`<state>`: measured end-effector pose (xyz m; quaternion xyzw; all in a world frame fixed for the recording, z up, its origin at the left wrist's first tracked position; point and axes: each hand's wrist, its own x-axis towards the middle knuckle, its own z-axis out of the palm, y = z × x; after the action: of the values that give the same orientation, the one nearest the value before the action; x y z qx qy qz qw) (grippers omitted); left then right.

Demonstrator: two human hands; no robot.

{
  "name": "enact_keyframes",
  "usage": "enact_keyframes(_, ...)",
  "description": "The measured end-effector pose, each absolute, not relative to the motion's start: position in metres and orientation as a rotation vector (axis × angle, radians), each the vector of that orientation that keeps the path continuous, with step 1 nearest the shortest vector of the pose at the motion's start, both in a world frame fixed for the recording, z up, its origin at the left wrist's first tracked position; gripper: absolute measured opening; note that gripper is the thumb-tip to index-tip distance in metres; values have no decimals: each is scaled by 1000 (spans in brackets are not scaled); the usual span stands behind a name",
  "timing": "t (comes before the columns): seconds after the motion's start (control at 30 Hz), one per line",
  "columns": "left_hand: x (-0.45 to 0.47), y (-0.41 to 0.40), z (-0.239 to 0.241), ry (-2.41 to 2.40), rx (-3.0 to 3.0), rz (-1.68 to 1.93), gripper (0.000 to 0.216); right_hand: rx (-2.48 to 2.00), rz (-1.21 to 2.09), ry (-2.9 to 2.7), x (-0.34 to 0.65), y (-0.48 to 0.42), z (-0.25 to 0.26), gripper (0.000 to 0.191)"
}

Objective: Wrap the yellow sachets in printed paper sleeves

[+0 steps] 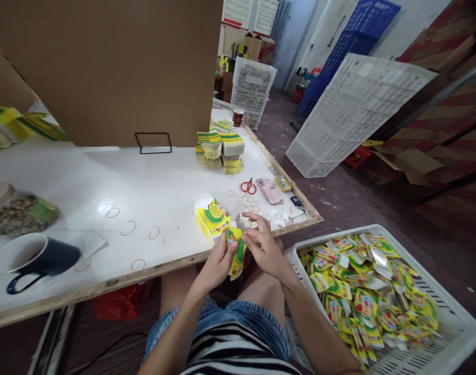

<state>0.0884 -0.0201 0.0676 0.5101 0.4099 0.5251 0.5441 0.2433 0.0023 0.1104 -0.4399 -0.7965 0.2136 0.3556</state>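
Note:
My left hand [218, 263] grips a small yellow-and-green printed carton [237, 260], thumb on its front, just past the table's front edge above my lap. At the carton's upper right side is my right hand [263, 247], with thumb and a finger pinched at its edge and the other fingers raised and bent. Close beyond the hands, a yellow box with a white lining [213, 216] sits on the white table [121, 198]. Rubber bands [253, 205] lie loose behind my right hand, near red-handled scissors [248, 186].
Stacked bundles of flat cartons [221, 148] stand at the back. A white crate [300, 245] full of yellow packets is at right. On the left are a dark mug [46, 255] and a jar [21, 213]. A large cardboard sheet [132, 73] rises behind the table.

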Motion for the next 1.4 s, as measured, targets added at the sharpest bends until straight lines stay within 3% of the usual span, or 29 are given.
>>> enact_keyframes(0.17, 87, -22, 66, 934, 1308, 1107, 46, -1106, 644, -2021, 236, 0, 107, 27)
enact_keyframes(0.3, 89, -17, 61, 887, 1172, 1191, 46, -1141, 593, -1882, 232, -4, 108, 19)
enact_keyframes(0.43, 91, -12, 59, 850, 1012, 1272, 45, -1242, 657, -1656, 232, -7, 98, 34)
enact_keyframes(0.53, 94, -11, 57, 956, 964, 1311, 36, -1270, 767, -1664, 231, -8, 87, 19)
enact_keyframes(0.67, 98, -11, 58, 1114, 1006, 1358, 24, -1317, 678, -1593, 228, -8, 82, 20)
enact_keyframes(0.77, 98, -13, 63, 1077, 1029, 1343, 38, -1348, 782, -1476, 230, -8, 81, 17)
enact_keyframes(0.93, 89, -18, 72, 898, 1072, 1265, 63, -1064, 1065, -1450, 247, -6, 80, 51)
enact_keyframes(1.07, 80, -19, 76, 786, 1156, 1134, 56, -944, 1267, -1537, 263, -4, 87, 39)
enact_keyframes(1.2, 79, -21, 76, 796, 1165, 1073, 41, -980, 1242, -1676, 272, -1, 94, 14)
enact_keyframes(1.27, 80, -22, 75, 797, 1165, 1073, 36, -1016, 1167, -1739, 272, 0, 94, 17)
enact_keyframes(1.4, 83, -21, 74, 786, 1125, 1093, 64, -1049, 1049, -1622, 266, 2, 85, 20)
